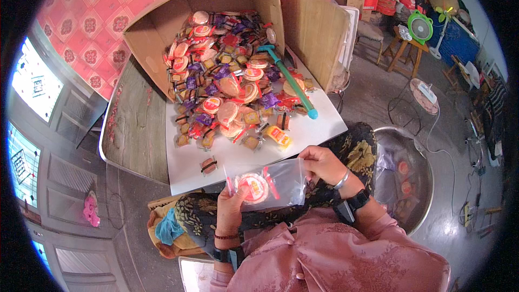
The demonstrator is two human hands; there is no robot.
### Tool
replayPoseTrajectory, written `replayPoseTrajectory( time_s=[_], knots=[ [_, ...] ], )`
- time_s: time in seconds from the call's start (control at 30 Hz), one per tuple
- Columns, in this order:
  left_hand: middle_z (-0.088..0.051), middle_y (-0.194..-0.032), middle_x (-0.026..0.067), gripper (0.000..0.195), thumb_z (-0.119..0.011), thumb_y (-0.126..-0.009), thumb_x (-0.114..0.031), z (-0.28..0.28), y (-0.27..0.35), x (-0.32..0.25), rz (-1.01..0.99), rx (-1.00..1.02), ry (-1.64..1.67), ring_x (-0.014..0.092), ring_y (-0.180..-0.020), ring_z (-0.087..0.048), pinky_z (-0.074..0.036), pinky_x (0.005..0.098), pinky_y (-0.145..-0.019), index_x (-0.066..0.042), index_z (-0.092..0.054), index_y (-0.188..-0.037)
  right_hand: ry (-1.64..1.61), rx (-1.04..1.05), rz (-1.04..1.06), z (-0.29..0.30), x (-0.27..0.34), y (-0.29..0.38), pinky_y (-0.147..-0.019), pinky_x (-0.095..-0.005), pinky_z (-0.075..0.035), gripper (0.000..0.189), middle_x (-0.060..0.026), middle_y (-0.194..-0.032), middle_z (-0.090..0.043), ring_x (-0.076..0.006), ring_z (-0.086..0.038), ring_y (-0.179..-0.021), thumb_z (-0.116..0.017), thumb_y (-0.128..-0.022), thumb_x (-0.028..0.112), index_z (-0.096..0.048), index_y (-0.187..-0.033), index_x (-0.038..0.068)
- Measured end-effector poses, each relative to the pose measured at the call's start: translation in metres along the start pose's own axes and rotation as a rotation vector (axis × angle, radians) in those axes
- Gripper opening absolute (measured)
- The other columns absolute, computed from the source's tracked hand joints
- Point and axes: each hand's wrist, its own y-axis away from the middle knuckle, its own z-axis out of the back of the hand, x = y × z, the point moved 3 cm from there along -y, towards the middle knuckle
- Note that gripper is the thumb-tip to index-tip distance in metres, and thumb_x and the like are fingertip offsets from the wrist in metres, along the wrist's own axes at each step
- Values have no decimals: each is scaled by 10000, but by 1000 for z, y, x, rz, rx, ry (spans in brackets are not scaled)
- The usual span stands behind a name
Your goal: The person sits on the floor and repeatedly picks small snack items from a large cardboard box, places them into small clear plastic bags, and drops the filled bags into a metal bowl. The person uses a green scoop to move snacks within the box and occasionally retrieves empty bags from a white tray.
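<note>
Between both hands a clear plastic bag (290, 184) is stretched out above the lap. My left hand (232, 207) grips its left end, the thumb lying on a round packaged rice cracker (254, 188) in the bag. The bag's right end is pinched by the fingers of my right hand (322, 164). Beyond the hands, a heap of small wrapped snacks (227, 89) spills from a cardboard box (156, 28) lying on its side. A yellow snack packet (277, 136) and a brown wrapped snack (209, 166) lie near the front of the white board (186, 178).
A green plastic rod with a T-shaped end (292, 83) rests on the heap's right side. A wooden board (316, 28) stands right of the box. On the floor at right is a large metal basin (425, 194) with filled bags. A stool (409, 44) holds a green fan.
</note>
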Motion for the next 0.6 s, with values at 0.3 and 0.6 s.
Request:
replayPoseTrajectory(
  time_s=[0.3,0.6],
  knots=[
    [-700,-1029,43,254,-690,-882,-31,-28,1,-17,46,182,-336,96,-892,-649,-536,254,-813,29,-660,-1127,442,213,366,-27,16,6,-908,-378,-522,545,-195,-1132,-676,-279,-670,-1021,-740,-853,382,-598,-1208,-7],
    [-697,-1030,59,254,-668,-902,-31,-22,-5,-21,97,93,-227,114,-879,-653,-548,267,-794,38,-645,-1145,403,368,-84,-18,1,5,-502,-284,-493,248,-31,-806,-683,-88,-595,-606,-734,-830,237,-672,-959,34]
  ],
)
